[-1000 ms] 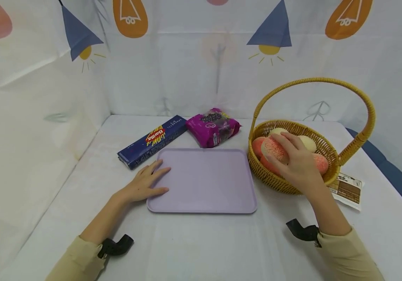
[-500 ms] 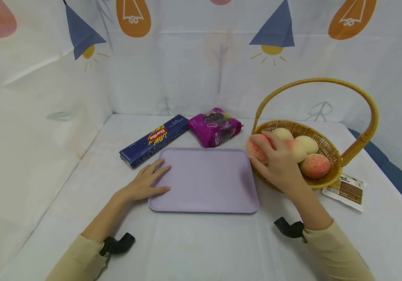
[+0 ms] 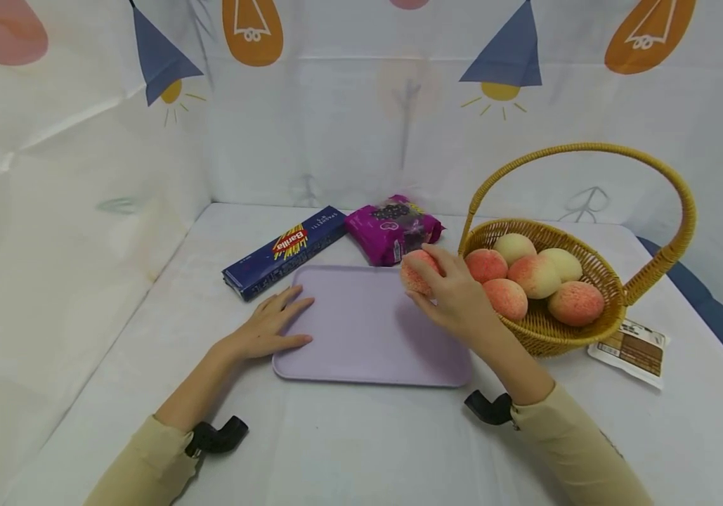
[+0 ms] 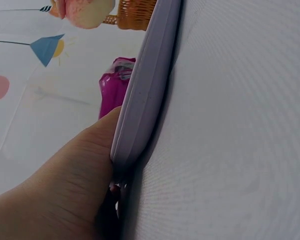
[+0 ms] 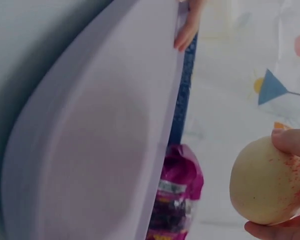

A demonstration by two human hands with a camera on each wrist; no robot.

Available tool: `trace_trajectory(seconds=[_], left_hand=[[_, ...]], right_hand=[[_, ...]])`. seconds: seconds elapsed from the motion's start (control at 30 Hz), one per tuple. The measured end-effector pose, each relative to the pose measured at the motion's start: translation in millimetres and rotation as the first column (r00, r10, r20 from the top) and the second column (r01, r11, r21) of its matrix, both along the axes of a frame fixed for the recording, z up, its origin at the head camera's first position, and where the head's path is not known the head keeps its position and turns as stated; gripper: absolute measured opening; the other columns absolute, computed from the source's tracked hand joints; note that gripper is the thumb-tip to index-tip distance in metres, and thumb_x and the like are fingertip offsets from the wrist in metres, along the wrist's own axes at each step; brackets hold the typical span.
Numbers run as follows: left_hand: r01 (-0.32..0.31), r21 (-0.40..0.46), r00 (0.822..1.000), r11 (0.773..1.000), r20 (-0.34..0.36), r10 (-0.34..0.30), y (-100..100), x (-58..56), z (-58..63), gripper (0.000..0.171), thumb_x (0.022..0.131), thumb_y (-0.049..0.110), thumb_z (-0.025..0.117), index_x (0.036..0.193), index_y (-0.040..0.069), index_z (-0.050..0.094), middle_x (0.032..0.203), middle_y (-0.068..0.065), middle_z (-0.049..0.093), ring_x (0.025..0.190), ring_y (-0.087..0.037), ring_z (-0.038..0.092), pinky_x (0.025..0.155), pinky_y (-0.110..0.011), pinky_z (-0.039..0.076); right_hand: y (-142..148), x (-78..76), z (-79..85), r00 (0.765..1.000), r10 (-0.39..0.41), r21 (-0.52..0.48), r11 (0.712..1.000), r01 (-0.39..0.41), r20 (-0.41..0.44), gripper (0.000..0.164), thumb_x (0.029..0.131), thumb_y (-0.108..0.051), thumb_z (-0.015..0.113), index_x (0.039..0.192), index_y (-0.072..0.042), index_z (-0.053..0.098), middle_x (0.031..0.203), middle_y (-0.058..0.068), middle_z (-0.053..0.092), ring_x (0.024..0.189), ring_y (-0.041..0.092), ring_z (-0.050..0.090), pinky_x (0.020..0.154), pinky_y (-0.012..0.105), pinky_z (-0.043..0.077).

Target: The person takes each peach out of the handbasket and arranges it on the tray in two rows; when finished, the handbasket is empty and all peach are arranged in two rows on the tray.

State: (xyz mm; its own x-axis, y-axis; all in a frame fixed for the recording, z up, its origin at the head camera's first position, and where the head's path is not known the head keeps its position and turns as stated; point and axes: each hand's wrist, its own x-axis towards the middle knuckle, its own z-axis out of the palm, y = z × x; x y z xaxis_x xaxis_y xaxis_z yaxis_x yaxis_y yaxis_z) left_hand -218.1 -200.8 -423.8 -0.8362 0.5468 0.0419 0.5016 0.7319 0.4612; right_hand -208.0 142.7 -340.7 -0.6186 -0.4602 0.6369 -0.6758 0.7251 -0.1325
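A person's left hand point(image 3: 266, 327) lies with fingers spread on the left edge of a lilac tray point(image 3: 361, 344) on a white table point(image 3: 361, 443), while the right hand point(image 3: 460, 299) grips a peach point(image 3: 416, 274) above the tray's far right corner. At right, a packet point(image 3: 634, 353) lies beside a wicker basket point(image 3: 544, 344) holding six more peaches point(image 3: 533, 275). Beyond the tray sit a blue spaghetti box point(image 3: 260, 268) and a purple bag point(image 3: 372, 235), before a cloth point(image 3: 336, 140) printed with lamps.
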Motion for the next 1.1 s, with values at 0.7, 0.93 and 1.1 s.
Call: trace_trajectory(seconds=[0.7, 0.93, 1.1], left_hand=[[0.012, 0.004, 1.0, 1.0, -0.019, -0.012, -0.8, -2.9, -0.2, 0.073, 0.083, 0.048, 0.06, 0.142, 0.014, 0.034, 0.149, -0.014, 0.02, 0.135, -0.037, 0.014, 0.106, -0.054, 0.009], [0.018, -0.004, 1.0, 1.0, -0.018, -0.018, -1.0, -2.8, -1.6, 0.073, 0.084, 0.05, 0.058, 0.143, 0.014, 0.034, 0.149, -0.014, 0.02, 0.135, -0.037, 0.014, 0.106, -0.055, 0.009], [0.018, -0.001, 1.0, 1.0, -0.017, -0.018, -1.2, -2.4, -1.0, 0.073, 0.084, 0.05, 0.058, 0.143, 0.014, 0.034, 0.148, -0.015, 0.02, 0.135, -0.037, 0.014, 0.106, -0.055, 0.01]], right_hand=[[-70.1, -17.5, -14.1, 0.981, 0.195, 0.104, 0.975, -0.196, 0.024, 0.045, 0.078, -0.023, 0.072, 0.119, -0.017, 0.056, 0.122, 0.016, 0.052, 0.094, 0.034, 0.053, 0.072, 0.042, 0.052], [-87.2, -25.6, -18.9, 0.976, 0.201, 0.149, 0.966, -0.211, 0.08, 0.042, 0.08, -0.026, 0.07, 0.119, -0.02, 0.056, 0.121, 0.012, 0.051, 0.089, 0.031, 0.053, 0.066, 0.04, 0.052], [-97.0, -32.2, -17.3, 0.968, 0.219, 0.159, 0.958, -0.237, 0.122, 0.037, 0.082, -0.026, 0.067, 0.118, -0.019, 0.057, 0.121, 0.012, 0.052, 0.092, 0.032, 0.053, 0.072, 0.042, 0.051]])
